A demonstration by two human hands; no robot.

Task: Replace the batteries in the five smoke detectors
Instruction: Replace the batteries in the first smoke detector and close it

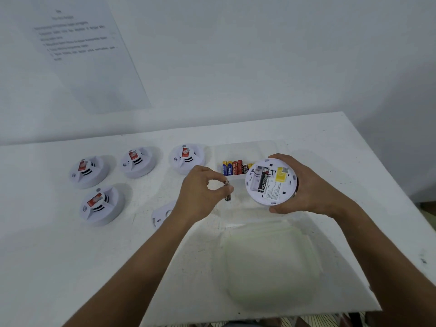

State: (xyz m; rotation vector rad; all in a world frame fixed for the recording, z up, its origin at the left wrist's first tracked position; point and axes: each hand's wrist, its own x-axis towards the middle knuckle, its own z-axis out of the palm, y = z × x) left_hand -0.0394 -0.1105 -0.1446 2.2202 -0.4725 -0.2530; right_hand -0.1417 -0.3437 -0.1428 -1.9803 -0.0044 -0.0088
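My right hand (313,185) grips a white smoke detector (271,182), turned back-side up above the table. Its battery bay is open and one black battery (263,179) lies in it beside an empty slot. My left hand (200,194) pinches a dark battery (227,191) upright, just left of the detector. Several other white smoke detectors stand face up on the left part of the table, one being (186,158) and another (101,206). A white detector cover (162,214) lies on the table, partly hidden under my left wrist.
A clear tray (236,149) behind my hands holds a row of coloured batteries (236,167). A pale green and white lidded container (269,263) sits near the front edge of the white table (59,267). A printed sheet (82,50) hangs on the wall.
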